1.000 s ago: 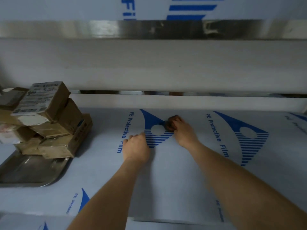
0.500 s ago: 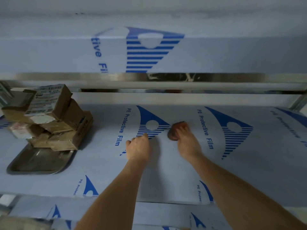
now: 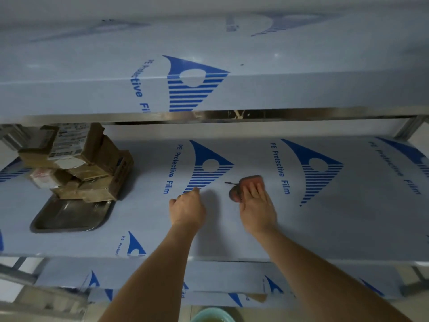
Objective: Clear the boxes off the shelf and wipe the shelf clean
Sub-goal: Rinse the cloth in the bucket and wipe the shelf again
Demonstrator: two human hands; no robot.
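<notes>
The middle shelf [image 3: 336, 228] is covered in pale film with blue printing. My right hand [image 3: 256, 205] presses flat on a small brownish-red wiping cloth [image 3: 243, 185] near the shelf's centre, fingers spread over it. My left hand [image 3: 186, 206] rests on the film just left of it, fingers curled under, nothing visible in it. A pile of several brown cardboard boxes [image 3: 76, 163] stands at the shelf's left end, partly on a metal tray [image 3: 69, 216].
An upper shelf [image 3: 209, 89] with the same film overhangs the work area, its steel edge just above the boxes. A lower shelf [image 3: 162, 277] shows below. A green basin rim [image 3: 212, 316] sits at the bottom edge. Steel frame posts stand at far right.
The cloth under my right hand has slid toward me and to the right. My left hand stayed close beside it. My head has pulled back, so the upper shelf now shows.
</notes>
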